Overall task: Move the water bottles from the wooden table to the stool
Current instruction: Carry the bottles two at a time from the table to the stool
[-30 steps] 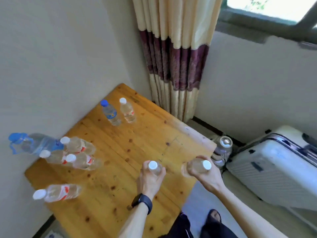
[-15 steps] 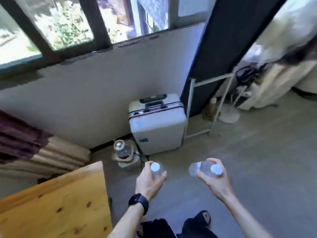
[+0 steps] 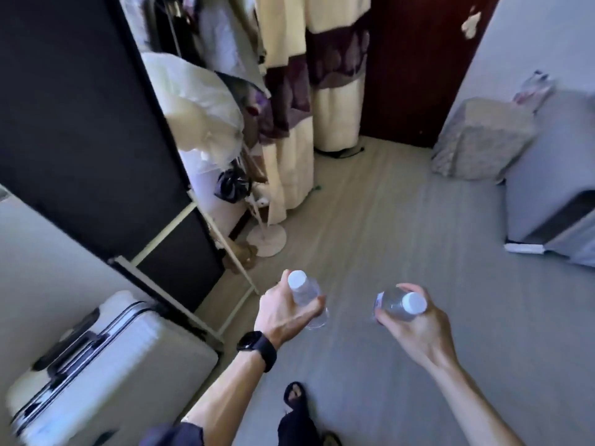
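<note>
Left hand (image 3: 280, 313) holding bottle (image 3: 302, 292), right hand (image 3: 421, 333) holding bottle (image 3: 394, 305)

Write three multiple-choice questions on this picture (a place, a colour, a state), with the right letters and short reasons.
1. Where is the white suitcase?
A. lower left of the view
B. upper right
C. between the hands

2. What colour are the caps of the left bottle and right bottle?
A. blue
B. white
C. red

3. What do the left hand and right hand do?
A. hang open
B. each grips a bottle
C. press the suitcase

1 A: it fills that corner.
2 B: both caps show white.
3 B: fingers curl round each bottle.
</note>
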The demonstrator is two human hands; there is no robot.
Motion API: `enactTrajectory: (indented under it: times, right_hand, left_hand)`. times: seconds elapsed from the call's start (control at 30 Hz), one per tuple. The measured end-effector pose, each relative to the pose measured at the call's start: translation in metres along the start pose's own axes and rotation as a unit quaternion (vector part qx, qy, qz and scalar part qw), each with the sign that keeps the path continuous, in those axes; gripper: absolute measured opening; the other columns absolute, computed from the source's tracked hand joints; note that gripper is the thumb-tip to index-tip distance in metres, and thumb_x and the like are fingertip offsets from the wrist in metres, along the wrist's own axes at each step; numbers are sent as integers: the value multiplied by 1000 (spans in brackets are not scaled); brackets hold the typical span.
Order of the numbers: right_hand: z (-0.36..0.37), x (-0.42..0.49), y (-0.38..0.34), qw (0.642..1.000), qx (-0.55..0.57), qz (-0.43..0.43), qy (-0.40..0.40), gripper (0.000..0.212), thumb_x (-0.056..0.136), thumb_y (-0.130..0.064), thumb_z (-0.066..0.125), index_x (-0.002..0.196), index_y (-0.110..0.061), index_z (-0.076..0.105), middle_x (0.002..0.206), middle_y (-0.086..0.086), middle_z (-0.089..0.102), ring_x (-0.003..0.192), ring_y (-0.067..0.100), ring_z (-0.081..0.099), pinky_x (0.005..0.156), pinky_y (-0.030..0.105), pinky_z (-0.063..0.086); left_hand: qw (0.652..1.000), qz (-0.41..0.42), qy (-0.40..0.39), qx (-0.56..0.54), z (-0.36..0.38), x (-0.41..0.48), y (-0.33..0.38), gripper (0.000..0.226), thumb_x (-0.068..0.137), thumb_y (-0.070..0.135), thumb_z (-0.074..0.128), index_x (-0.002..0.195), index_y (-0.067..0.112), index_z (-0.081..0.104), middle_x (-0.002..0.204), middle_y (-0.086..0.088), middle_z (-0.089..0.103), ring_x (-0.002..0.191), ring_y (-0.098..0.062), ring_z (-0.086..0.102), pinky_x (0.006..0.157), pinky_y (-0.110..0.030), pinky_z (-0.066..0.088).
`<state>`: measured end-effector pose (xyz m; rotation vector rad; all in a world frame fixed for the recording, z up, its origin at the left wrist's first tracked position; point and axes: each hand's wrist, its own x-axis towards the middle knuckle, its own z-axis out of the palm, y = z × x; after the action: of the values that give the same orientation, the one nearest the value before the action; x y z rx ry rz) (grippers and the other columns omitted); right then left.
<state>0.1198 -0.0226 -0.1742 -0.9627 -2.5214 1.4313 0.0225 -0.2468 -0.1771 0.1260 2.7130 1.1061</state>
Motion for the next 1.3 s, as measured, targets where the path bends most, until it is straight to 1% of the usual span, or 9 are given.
enactTrajectory:
  times: [0.1, 0.2, 0.3, 0.47, 0.6, 0.87, 1.0, 1.1, 1.3]
  right_hand:
    - [-45, 47, 0, 999, 6, 6, 48, 56, 56, -55, 80, 105, -37, 59, 87, -17, 72, 88, 13, 69, 82, 35, 56]
    - [-90, 101, -7, 996, 6, 16, 85, 54, 55, -55, 78, 103, -38, 60, 83, -17, 71, 86, 13, 69, 80, 36, 57]
    - [-132, 162, -12, 991, -1, 25, 132, 50, 59, -49, 83, 102, -35, 61, 86, -16, 70, 90, 14, 67, 81, 33, 55]
    - [-199, 267, -19, 978, -18, 36, 206, 52, 55, -54, 78, 100, -34, 60, 91, -13, 72, 95, 17, 67, 79, 32, 53]
    - [-250, 346, -26, 972, -38, 38, 227, 50, 60, -48, 83, 102, -33, 60, 94, -8, 72, 100, 21, 67, 84, 35, 54]
    - [-332, 495, -29, 964, -56, 62, 251, 53, 63, -43, 84, 110, -29, 65, 97, -2, 73, 106, 21, 65, 76, 27, 44]
    - [-358, 583, -14, 961, -35, 62, 266, 61, 50, -56, 74, 105, -31, 64, 91, -6, 73, 99, 21, 68, 82, 32, 54]
    - [-386, 661, -3, 967, -10, 69, 243, 56, 50, -59, 74, 100, -35, 65, 81, -12, 73, 86, 17, 71, 71, 36, 61]
    - [-451, 800, -22, 972, -45, 42, 225, 60, 50, -65, 68, 101, -34, 62, 86, -9, 72, 93, 21, 67, 76, 36, 54]
  left_hand:
    - [995, 88, -35, 36, 24, 55, 59, 49, 66, 66, 60, 88, 26, 44, 72, 9, 64, 72, -19, 63, 70, -36, 53]
    - [984, 161, -58, 56, 52, 110, 119, 54, 66, 68, 57, 91, 23, 44, 74, 8, 63, 74, -25, 62, 69, -37, 51]
    - [979, 190, -65, 46, 85, 171, 174, 58, 63, 72, 54, 94, 23, 47, 77, 7, 66, 78, -25, 64, 71, -36, 52]
    - [973, 212, -93, 27, 137, 276, 257, 61, 59, 74, 52, 96, 26, 50, 79, 9, 69, 82, -23, 66, 75, -34, 53]
    - [964, 235, -118, 30, 171, 352, 327, 61, 57, 74, 52, 97, 28, 55, 77, 11, 67, 81, -20, 66, 76, -32, 54]
    - [943, 292, -134, 83, 240, 483, 463, 57, 62, 74, 54, 100, 31, 53, 73, 12, 64, 79, -22, 63, 75, -33, 53]
    - [937, 308, -130, 99, 281, 558, 525, 61, 61, 80, 51, 101, 33, 53, 80, 8, 67, 84, -23, 65, 78, -35, 54]
    - [941, 307, -118, 86, 311, 620, 574, 62, 59, 83, 47, 98, 35, 54, 81, 10, 67, 84, -20, 65, 76, -32, 53]
    - [943, 296, -100, 112, 347, 732, 660, 69, 61, 89, 44, 109, 40, 52, 84, 8, 69, 83, -21, 66, 77, -36, 55]
